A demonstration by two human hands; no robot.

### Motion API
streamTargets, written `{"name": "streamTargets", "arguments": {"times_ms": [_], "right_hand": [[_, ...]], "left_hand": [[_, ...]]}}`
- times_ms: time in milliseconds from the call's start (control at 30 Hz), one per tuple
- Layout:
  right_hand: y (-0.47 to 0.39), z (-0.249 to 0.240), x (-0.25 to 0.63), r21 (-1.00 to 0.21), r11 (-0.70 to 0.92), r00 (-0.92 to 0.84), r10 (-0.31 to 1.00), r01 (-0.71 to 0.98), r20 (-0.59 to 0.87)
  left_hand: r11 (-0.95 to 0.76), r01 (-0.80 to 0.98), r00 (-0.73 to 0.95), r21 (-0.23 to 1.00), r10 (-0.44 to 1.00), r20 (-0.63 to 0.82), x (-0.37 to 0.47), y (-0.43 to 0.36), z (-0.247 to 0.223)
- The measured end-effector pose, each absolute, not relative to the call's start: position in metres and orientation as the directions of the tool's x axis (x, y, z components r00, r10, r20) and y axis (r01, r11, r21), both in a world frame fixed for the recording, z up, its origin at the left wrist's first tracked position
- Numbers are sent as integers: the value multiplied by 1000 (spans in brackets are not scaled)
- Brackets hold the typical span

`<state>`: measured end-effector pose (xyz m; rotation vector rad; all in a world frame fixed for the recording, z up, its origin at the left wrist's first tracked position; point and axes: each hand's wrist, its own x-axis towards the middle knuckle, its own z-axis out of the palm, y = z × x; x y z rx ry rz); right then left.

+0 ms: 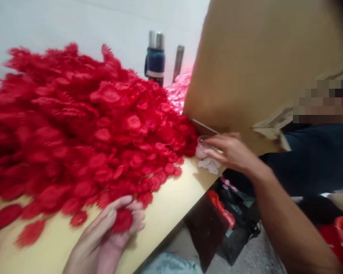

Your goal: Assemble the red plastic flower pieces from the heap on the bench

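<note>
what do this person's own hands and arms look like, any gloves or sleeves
The left hand and right hand are both ungloved. The right forearm is bare, with no sleeve, watch or bracelet visible. Blur hides finer detail.

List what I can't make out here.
All in the head view:
Petals of the flower in the left hand: blurred, partly covered by fingers.
Contents of the cup: blurred, partly behind the right hand.
Base of the bottle: behind the red pile.
Pile's far left: cut by the edge.

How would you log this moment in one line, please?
left hand: holding round red frilled flower; right hand: at small translucent cup, grip unclear; pale yellow tabletop: red flower heap
</note>
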<state>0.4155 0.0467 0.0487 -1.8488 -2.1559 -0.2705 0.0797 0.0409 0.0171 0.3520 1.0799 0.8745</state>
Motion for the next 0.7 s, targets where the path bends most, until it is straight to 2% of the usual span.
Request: {"name": "streamTargets", "arguments": {"times_ms": [67,100,200,300,433,567,700], "right_hand": [[37,53,405,-74,165,-106,858,984,502],[32,53,393,-86,193,-117,833,977,540],[17,48,339,-274,443,-236,798,854,554],[9,29,278,-304,638,-474,747,707,466],[8,-2,233,-249,665,-515,720,704,466],[4,-14,224,-300,647,-472,736,701,485],[-1,-13,227,-310,679,-494,711,665,500]], "left_hand": [[628,-483,245,610,766,-594,87,41,27],[630,-503,272,591,765,-584,90,41,29],[654,-548,349,522,745,-568,95,40,27],[656,-583,367,479,739,-566,97,36,22],[655,-596,357,464,734,-577,97,30,20],[683,-591,398,429,710,-582,93,26,18],[574,-684,290,450,780,-555,90,25,13]]}}
